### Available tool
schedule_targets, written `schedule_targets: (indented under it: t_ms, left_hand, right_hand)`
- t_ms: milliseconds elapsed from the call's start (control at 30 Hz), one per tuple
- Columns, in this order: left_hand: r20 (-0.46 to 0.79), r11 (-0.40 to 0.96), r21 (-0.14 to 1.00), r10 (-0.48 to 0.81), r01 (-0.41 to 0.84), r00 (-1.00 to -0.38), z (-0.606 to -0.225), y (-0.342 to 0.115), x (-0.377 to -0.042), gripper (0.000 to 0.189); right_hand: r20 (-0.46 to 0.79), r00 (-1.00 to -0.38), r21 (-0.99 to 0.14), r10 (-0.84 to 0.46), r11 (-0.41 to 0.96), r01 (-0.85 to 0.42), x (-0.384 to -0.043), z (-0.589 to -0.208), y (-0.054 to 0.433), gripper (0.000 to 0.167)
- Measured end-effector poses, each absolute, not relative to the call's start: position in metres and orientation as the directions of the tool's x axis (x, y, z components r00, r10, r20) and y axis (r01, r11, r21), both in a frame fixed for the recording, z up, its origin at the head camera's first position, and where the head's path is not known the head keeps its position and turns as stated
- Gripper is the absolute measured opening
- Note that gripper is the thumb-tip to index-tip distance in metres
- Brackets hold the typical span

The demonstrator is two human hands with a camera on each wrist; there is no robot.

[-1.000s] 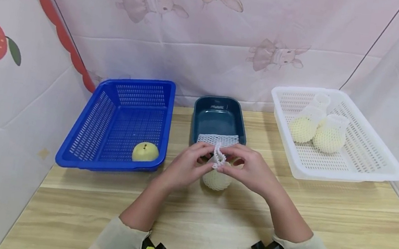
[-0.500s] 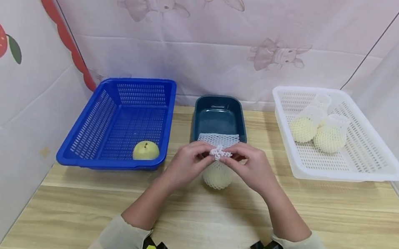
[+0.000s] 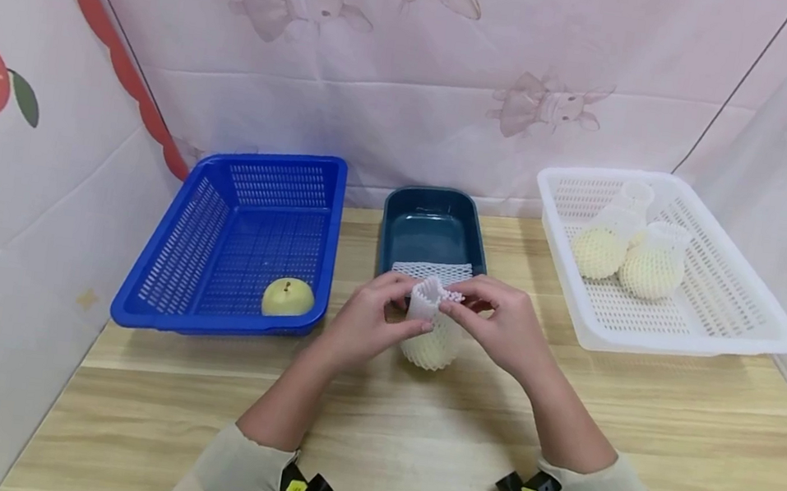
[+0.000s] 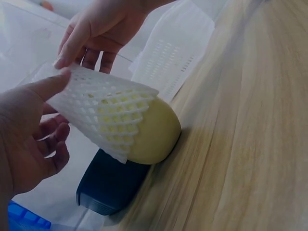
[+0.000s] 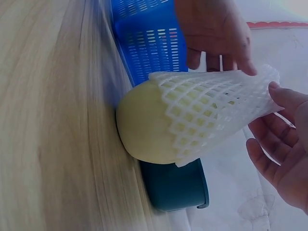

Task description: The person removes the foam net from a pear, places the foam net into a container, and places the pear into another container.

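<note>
A round pale yellow-green fruit (image 4: 161,132), an apple or a pear, stands on the table with a white foam fruit net (image 4: 103,108) over its upper part. Its lower part is bare in both wrist views. My left hand (image 3: 367,318) holds the net's left side, thumb in front and fingers behind. On the right of the net's top rim, my right hand (image 3: 500,323) pinches the edge between thumb and fingers. The net's mouth gapes upward in the head view. Behind it is a dark teal tray (image 3: 432,238) with another flat foam net (image 3: 444,271) at its near end.
At left, a blue basket (image 3: 170,266) holds one bare yellow-green fruit (image 3: 288,298). At right, a white basket (image 3: 741,324) holds several netted fruits (image 3: 652,263). A printed curtain (image 3: 411,115) hangs behind the wooden table (image 3: 409,463).
The net's top, bunched between both hands half a second ago, is now spread into a round mouth. My left thumb has shifted down the net; the right hand stays at the rim.
</note>
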State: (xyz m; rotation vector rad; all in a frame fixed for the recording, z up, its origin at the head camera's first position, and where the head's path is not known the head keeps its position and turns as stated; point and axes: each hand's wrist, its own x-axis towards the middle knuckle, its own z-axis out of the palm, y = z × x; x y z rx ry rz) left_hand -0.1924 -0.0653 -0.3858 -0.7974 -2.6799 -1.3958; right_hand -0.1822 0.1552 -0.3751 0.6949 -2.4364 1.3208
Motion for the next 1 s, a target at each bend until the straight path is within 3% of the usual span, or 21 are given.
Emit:
schedule_targets:
  t_ms: [400,533,667,1000]
  left_hand:
    - [0.115,0.533,0.769,0.429,0.353,-0.896,-0.389,-0.07,-0.195,0.038]
    - [0.097,0.536,0.773,0.43,0.339,-0.898,-0.389,-0.069,-0.195,0.034]
    - [0.108,0.528,0.77,0.445,0.358,-0.889,-0.39,-0.067,-0.195,0.025]
    - [0.194,0.507,0.756,0.43,0.414,-0.882,-0.39,-0.061,-0.192,0.021]
  right_hand:
    - [0.19,-0.894,-0.77,-0.405,0.504,-0.392,-0.185,-0.368,0.174,0.057]
    - [0.15,-0.889,-0.737,-0.432,0.551,-0.392,-0.189,-0.373,0.175,0.04]
    - [0.187,-0.88,-0.714,-0.435,0.555,-0.426,-0.19,-0.378,0.171,0.019]
    - [0.305,-0.857,-0.708,-0.416,0.502,-0.496,-0.187,-0.382,0.162,0.01]
